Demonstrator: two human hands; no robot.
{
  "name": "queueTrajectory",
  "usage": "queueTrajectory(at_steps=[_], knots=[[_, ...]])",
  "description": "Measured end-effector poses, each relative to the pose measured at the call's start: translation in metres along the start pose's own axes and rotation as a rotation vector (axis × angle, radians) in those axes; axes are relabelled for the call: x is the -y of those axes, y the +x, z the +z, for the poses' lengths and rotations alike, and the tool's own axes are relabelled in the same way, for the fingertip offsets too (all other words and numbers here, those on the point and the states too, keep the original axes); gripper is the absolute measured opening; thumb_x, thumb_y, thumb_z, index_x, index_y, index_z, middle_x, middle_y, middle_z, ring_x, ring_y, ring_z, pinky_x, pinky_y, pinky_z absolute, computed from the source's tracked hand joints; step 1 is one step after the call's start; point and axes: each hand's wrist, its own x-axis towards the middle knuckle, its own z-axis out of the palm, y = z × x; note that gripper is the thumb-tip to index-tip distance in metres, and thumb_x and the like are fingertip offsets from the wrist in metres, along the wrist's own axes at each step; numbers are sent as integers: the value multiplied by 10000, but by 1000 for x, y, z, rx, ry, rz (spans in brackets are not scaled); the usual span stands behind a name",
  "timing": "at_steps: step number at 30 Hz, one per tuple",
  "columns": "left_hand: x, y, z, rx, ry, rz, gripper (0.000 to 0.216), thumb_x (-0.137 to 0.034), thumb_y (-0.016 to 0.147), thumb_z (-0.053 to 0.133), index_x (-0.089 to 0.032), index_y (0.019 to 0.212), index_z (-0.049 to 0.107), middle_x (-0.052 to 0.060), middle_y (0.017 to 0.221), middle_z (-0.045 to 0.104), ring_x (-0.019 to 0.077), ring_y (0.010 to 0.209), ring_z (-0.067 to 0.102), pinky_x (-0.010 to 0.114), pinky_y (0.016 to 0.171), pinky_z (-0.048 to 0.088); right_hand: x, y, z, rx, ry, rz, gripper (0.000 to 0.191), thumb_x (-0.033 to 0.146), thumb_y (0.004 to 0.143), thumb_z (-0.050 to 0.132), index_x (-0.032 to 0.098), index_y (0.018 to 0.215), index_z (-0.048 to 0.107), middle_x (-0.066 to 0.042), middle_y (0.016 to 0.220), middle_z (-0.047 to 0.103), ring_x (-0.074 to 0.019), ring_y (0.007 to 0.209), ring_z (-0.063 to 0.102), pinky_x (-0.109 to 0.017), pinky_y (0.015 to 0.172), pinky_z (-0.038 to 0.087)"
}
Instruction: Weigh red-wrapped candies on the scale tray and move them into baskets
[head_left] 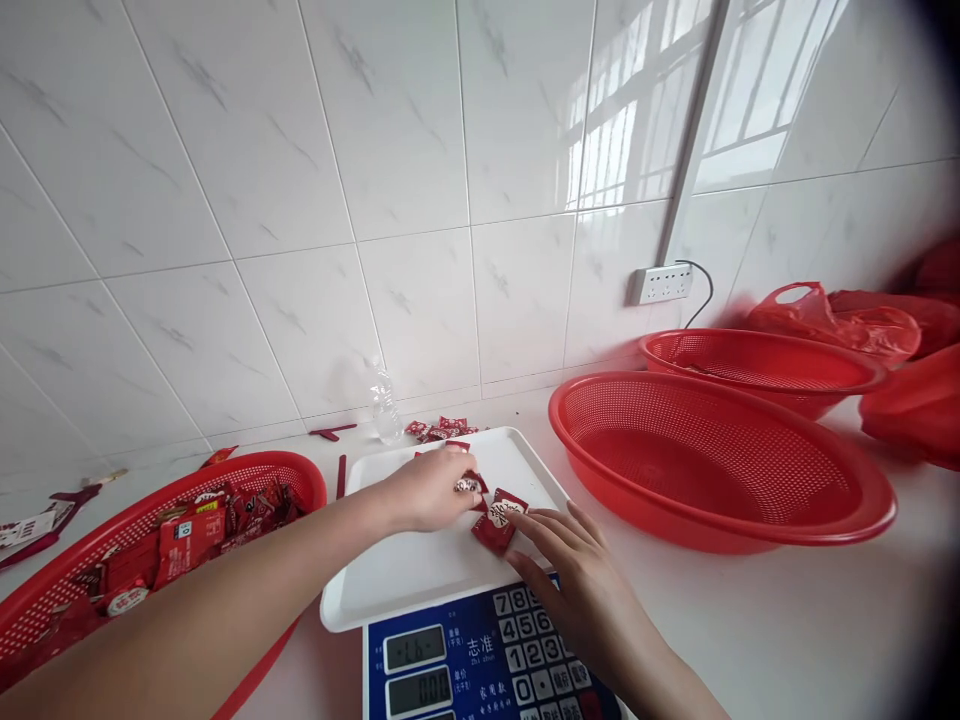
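Observation:
A white scale tray sits on a blue digital scale in front of me. Small red candy packets lie on the tray near its right side. My left hand reaches across the tray with fingers curled over one red packet. My right hand rests at the tray's right edge above the scale keypad, fingers stretched out and touching the red packets.
A red mesh basket with several red packets stands at the left. Two empty red mesh baskets stand at the right, red plastic bags behind them. A clear bottle and loose packets lie by the tiled wall.

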Motion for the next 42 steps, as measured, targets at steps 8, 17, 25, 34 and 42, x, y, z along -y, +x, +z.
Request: queueTrajectory(at_steps=[8,17,25,34,42], knots=[[-49,73,-4,-16,-701,-171,162,-261,823,554,-149,706,557,-8,590,552,96,527,526,217,510,425,3,0,2,-16,24,29,270,238,873,511,218,1132,586,-72,1019,694,-221,977,628,-527,968,393],[-68,101,-4,145,-692,22,507,-510,817,557,-187,1198,469,137,1341,479,242,1144,524,362,902,460,0,3,1,-49,-2,43,259,231,877,487,223,1110,600,-69,1023,701,-207,945,645,-483,938,440],[46,54,-6,265,109,-69,887,-685,666,570,-205,1379,352,129,1504,256,330,1383,178,482,1094,185,0,0,2,-20,-4,12,275,247,886,475,229,1138,584,-73,1041,693,-220,952,642,-511,924,437],[60,27,20,-7,-56,-142,701,-614,576,692,-224,1138,538,88,1198,552,290,1085,531,382,891,433,-1,0,5,-54,-83,19,234,267,893,470,229,1076,611,-66,990,703,-215,906,650,-479,897,449],[33,32,20,13,-138,-131,454,-526,751,557,-178,1042,576,72,1080,641,246,970,583,332,828,447,-1,0,2,99,-178,-21,296,372,892,493,265,1157,568,-50,1102,683,-295,1078,580,-646,934,359]])
